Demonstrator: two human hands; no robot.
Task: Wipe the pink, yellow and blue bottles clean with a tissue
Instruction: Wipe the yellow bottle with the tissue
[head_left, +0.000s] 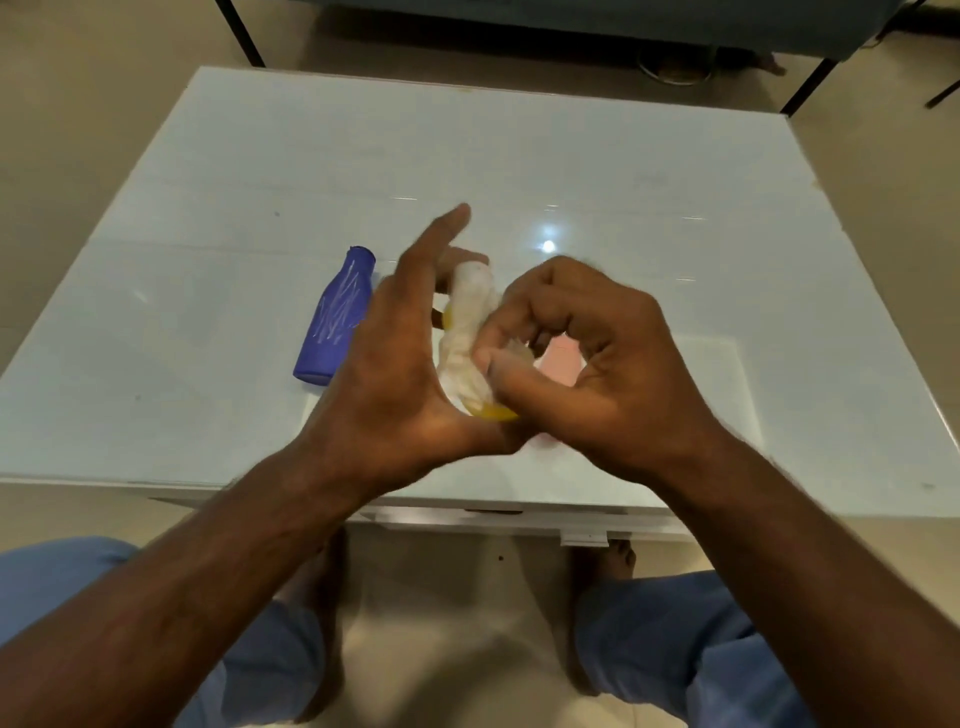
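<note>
You had the yellow bottle (491, 411) up off the table (675, 208), wrapped almost wholly in the tissue (467, 322). To wipe it well, you needed to turn it under the tissue and reach its neck and base. Your left hand (400, 358) cradled the wrapped bottle, index finger straight; your right hand (587, 353) pinched the tissue against it. The blue bottle (337, 317) lay to the left; something pink (558, 358), likely the pink bottle, showed behind your right hand.

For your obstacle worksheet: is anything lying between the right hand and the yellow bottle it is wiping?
Only the tissue: it wraps the yellow bottle, and the right hand presses on it.
</note>
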